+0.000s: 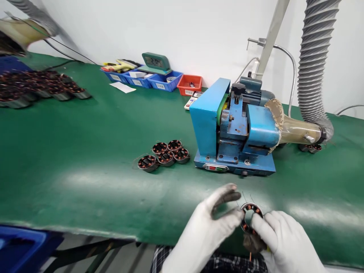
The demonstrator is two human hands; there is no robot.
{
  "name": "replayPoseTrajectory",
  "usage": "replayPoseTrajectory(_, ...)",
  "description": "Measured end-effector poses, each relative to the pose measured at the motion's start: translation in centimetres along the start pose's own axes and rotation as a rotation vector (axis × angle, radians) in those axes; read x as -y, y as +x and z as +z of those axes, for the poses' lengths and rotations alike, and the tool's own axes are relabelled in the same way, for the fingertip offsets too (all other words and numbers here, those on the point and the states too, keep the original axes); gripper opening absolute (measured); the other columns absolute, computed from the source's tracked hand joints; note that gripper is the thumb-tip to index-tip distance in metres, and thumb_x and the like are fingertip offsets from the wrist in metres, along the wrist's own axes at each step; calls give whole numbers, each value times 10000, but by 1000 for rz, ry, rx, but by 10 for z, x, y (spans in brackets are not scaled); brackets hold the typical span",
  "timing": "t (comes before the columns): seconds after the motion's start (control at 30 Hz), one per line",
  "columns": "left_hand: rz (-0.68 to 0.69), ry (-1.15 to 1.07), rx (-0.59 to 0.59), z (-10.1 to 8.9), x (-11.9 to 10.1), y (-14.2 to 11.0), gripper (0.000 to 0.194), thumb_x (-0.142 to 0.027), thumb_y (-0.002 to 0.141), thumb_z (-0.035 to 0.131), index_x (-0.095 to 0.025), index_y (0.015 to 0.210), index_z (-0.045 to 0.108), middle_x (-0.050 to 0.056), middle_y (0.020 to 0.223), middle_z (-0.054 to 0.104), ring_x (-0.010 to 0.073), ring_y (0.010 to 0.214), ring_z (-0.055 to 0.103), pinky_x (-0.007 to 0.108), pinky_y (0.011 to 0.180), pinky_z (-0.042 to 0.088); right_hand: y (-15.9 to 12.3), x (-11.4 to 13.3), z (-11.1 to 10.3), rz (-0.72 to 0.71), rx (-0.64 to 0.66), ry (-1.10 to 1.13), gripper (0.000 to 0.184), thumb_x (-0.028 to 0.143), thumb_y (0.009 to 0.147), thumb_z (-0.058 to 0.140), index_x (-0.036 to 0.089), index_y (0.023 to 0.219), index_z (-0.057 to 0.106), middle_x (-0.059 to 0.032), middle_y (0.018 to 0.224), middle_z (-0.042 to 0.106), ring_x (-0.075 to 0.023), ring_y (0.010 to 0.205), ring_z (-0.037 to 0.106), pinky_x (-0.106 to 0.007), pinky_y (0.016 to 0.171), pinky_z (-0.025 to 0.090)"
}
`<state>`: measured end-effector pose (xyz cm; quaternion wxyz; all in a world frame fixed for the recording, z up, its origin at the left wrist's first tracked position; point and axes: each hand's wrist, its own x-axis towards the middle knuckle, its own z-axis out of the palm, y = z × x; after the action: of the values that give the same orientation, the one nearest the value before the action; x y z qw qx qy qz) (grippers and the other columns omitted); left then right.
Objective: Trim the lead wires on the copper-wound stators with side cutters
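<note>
A small ring-shaped motor stator (pixel 251 207) with copper windings is held above the table's front edge. My right hand (pixel 284 235), in a white glove, grips it from the right with the thumb inside the ring. Thin wire ends stick up from its top. My left hand (pixel 212 223), gloved with darkened fingertips, is at its left with thumb and fingers apart. The left thumb tip is by the ring's rim; whether it touches, I cannot tell. Below the ring, a dark-stained glove part and a copper-coloured end show. Several like stators (pixel 166 157) stand grouped on the green table (pixel 108 189).
A blue motor-driven machine (pixel 209 121) stands ahead, joined to a grey hose (pixel 315 57). Blue bins (pixel 165 83), a red bin (pixel 190 84), a clock (pixel 156 61) and a calculator (pixel 192 101) line the back. More stators (pixel 42 89) are heaped left. A blue crate (pixel 25 242) sits lower left.
</note>
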<state>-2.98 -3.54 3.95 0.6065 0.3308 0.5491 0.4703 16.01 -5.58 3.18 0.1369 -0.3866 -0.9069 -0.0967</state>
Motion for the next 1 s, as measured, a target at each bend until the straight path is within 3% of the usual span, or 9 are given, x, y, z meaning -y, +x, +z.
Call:
replayPoseTrajectory(0.13,20,-18,-53,9,3,5,62,-163,570,740,-175,627,716,17,699,739,170,694,677,224,680,543,1,2,-2,-8,-19,-42,465,67,649,432,165,1099,493,-21,660,593,-177,539,545,-279,524,407)
replayPoseTrajectory(0.27,117,-329,-135,5,1,9,77,-222,585,762,-190,629,709,-22,651,710,108,633,646,175,656,529,0,2,-4,-33,5,-64,392,95,668,500,196,1046,522,-1,618,565,-170,507,518,-275,485,364)
replayPoseTrajectory(0.33,132,-370,-142,2,-5,10,124,-223,547,779,-199,649,714,-26,666,715,110,659,651,172,664,528,-2,1,-3,-43,23,-70,388,105,663,529,205,1038,530,5,611,555,-169,501,511,-274,475,348)
replayPoseTrajectory(0.47,-20,-147,-13,6,-15,6,289,-123,451,785,-169,734,740,23,723,739,150,664,657,208,617,532,-5,1,1,-75,31,-82,440,102,640,527,202,1068,530,-6,632,570,-176,517,517,-277,492,364)
replayPoseTrajectory(0.6,-111,-151,-9,14,-13,3,180,-156,481,771,-146,650,713,24,636,711,151,597,641,237,598,531,-4,2,2,-75,17,-73,420,101,639,522,199,1047,537,-3,621,565,-170,513,507,-272,494,364)
replayPoseTrajectory(0.7,-85,-144,-52,15,-7,5,214,-209,505,797,-136,685,706,56,678,730,195,648,677,279,648,556,0,2,1,-36,4,-47,428,95,634,507,196,1049,535,-5,616,567,-172,507,502,-276,487,360)
replayPoseTrajectory(0.83,63,-169,-173,7,0,9,335,-396,669,731,-152,897,696,86,898,754,221,879,694,293,839,537,-1,0,2,1,-3,6,459,88,613,467,182,1057,536,-19,621,584,-179,498,507,-280,490,383)
replayPoseTrajectory(1.0,120,233,-206,-21,22,21,370,-481,688,659,-180,898,712,83,946,755,261,927,688,332,869,534,-27,-21,19,260,117,34,409,108,698,489,229,1083,552,-30,710,640,-204,569,578,-306,546,429)
